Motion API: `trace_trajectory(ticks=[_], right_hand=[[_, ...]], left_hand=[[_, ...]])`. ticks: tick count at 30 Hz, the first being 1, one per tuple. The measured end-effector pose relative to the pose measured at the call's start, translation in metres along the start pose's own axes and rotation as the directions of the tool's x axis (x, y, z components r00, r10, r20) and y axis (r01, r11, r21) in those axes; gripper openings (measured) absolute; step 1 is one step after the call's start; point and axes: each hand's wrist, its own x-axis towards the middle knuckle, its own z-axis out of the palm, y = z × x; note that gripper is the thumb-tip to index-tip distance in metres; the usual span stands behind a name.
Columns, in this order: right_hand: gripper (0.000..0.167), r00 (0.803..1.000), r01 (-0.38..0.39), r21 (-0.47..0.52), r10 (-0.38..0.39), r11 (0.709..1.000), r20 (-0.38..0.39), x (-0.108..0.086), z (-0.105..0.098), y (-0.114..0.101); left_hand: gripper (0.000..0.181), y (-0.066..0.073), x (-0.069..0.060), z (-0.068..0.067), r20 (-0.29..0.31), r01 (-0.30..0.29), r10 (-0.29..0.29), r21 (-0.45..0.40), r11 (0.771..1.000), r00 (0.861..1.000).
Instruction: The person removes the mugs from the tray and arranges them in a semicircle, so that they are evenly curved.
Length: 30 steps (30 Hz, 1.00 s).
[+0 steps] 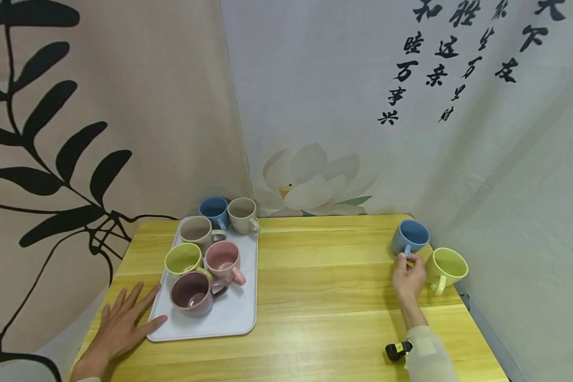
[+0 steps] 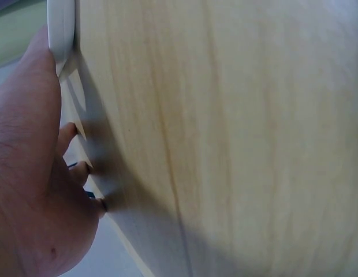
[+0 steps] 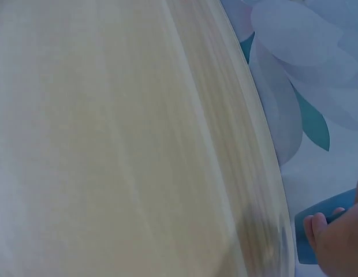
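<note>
At the table's back right corner, the right hand [image 1: 409,278] pinches the handle of a blue mug [image 1: 412,234]; in the right wrist view part of that blue mug [image 3: 309,231] shows beside the fingers. Close by on the right is a lime green mug [image 1: 446,265]. On the left, the left hand [image 1: 124,323] is spread, with its thumb and fingertips at the edge of a white tray [image 1: 234,318]. In the left wrist view the left hand [image 2: 34,156] touches the tray's rim [image 2: 62,29].
On the tray stand a purple mug [image 1: 191,294], a pink mug [image 1: 222,259], a yellow-green mug [image 1: 181,260], two grey-beige mugs [image 1: 196,232] and a blue mug [image 1: 214,208], packed close. Cloth hangings [image 1: 315,106] rise behind the wooden table [image 1: 324,297].
</note>
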Motion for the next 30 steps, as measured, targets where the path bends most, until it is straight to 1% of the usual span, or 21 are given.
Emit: trace_trajectory(ticks=[2, 5, 7, 11, 14, 18, 22, 30], right_hand=[[0.015, 1.0, -0.012, -0.02, 0.012, 1.0, -0.012, 0.007, -0.001, 0.009], [0.011, 0.999, -0.038, -0.049, 0.036, 0.998, -0.029, 0.014, -0.002, 0.017], [0.015, 0.999, -0.034, -0.08, 0.031, 0.996, -0.04, 0.013, -0.003, 0.013], [0.023, 0.998, -0.039, -0.102, 0.034, 0.994, -0.047, 0.007, -0.004, 0.001], [0.024, 0.998, -0.053, -0.135, 0.047, 0.989, -0.046, 0.005, -0.004, -0.004], [0.024, 0.997, -0.059, -0.15, 0.052, 0.987, -0.049, 0.006, -0.003, -0.005], [0.024, 0.998, -0.051, -0.141, 0.045, 0.989, -0.047, 0.007, -0.004, -0.005], [0.028, 0.997, -0.076, -0.14, 0.072, 0.987, -0.035, 0.004, -0.003, -0.004]], left_hand=[[0.101, 0.0, 0.0, 0.0, 0.001, 0.002, -0.002, 0.001, 1.0, 1.0], [0.101, -0.001, 0.0, 0.001, 0.001, 0.003, -0.003, 0.005, 1.0, 1.0], [0.101, -0.001, 0.0, 0.001, 0.0, 0.004, -0.004, 0.006, 1.0, 1.0], [0.102, 0.0, -0.001, 0.0, -0.001, 0.003, -0.003, 0.006, 1.0, 1.0], [0.102, 0.001, -0.001, -0.001, 0.0, 0.003, -0.003, 0.006, 1.0, 1.0], [0.099, 0.003, 0.0, -0.002, -0.006, -0.003, 0.003, 0.016, 1.0, 1.0], [0.098, 0.004, 0.0, -0.002, -0.007, -0.003, 0.003, 0.023, 1.0, 1.0], [0.099, 0.0, -0.001, -0.001, -0.012, -0.012, 0.012, 0.007, 1.0, 1.0]])
